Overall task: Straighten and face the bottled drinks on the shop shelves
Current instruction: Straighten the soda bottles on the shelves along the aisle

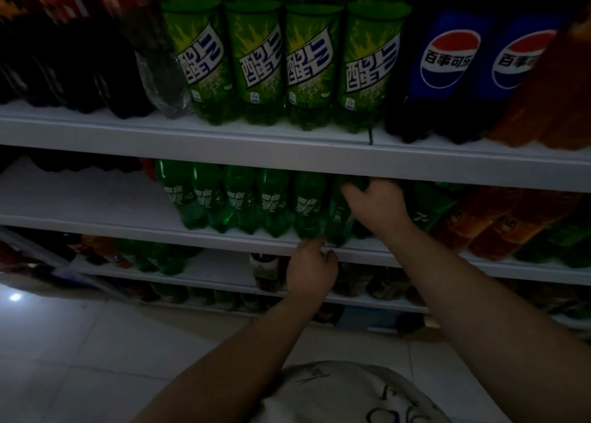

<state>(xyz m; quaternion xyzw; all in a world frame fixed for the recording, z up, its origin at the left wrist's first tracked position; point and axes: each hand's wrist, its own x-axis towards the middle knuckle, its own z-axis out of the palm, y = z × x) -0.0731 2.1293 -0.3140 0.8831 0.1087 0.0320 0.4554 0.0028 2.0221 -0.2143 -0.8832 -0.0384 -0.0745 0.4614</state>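
The fingers [353, 195] of the right hand [377, 208] were curled around the upper part of a green bottle [337, 219], grasping it under the board above the middle shelf [96, 227]. That bottle stood at the front of the middle shelf, at the right end of a row of green bottles [240, 198], and leaned a little against the upright line of its neighbours. The left hand [311, 270] was at the front lip of the middle shelf, just below the held bottle's base. Its fingers [311, 246] were bent, with the tips up against the lip; in the dim light it could not be told whether they were pinching anything or only resting there. Further right on the middle shelf lay orange bottles [499, 224], tilted. On the shelf above the middle shelf stood four large green bottles [287, 61] with labels facing out, and blue cola bottles [447, 70] to their right. Below the middle shelf were lower shelves with more drinks, too dark to make out, and a pale tiled floor [96, 342].
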